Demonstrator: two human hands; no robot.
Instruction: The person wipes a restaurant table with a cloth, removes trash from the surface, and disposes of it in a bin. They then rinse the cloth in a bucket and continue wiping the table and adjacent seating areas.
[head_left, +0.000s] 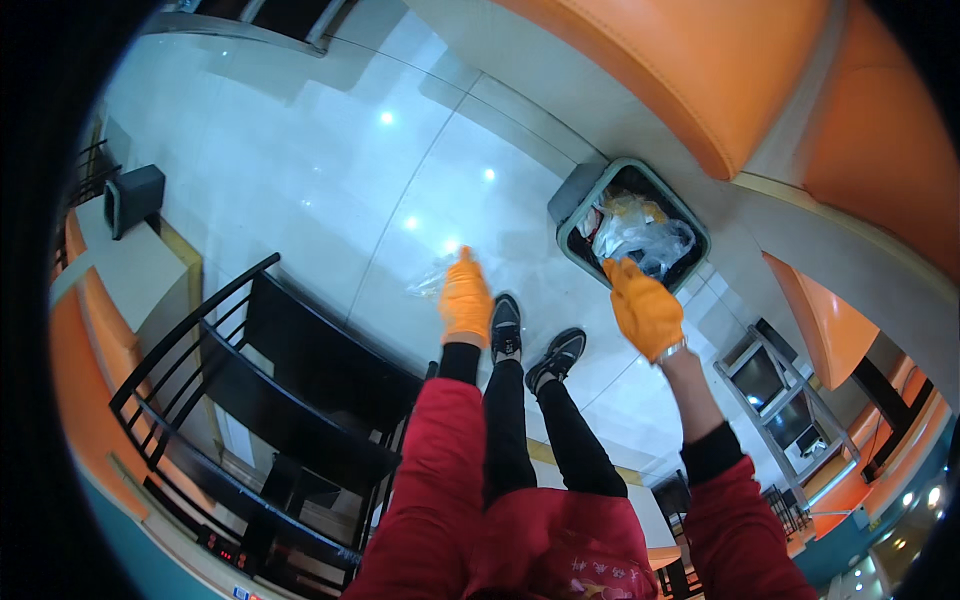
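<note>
Both of my hands wear orange gloves. My left hand (465, 296), blurred by motion, is above the tiled floor in front of my shoes. A crinkled piece of clear plastic (429, 279) shows at its left side and appears to be held in the fingers, which are closed. My right hand (645, 311) is at the near rim of a grey-green trash bin (701, 214), with its fingertips bent over the edge. Whether they grip the rim cannot be made out. Inside the bin lie crumpled clear plastic bags (637, 229) and yellowish waste.
A black chair (300, 367) with a slatted back stands close on my left. Orange padded seating (660, 67) curves along the upper right, beyond the bin. At far left is another dark bin (139, 199). A metal-framed chair (784, 409) stands at right. The glossy floor (322, 165) reflects lights.
</note>
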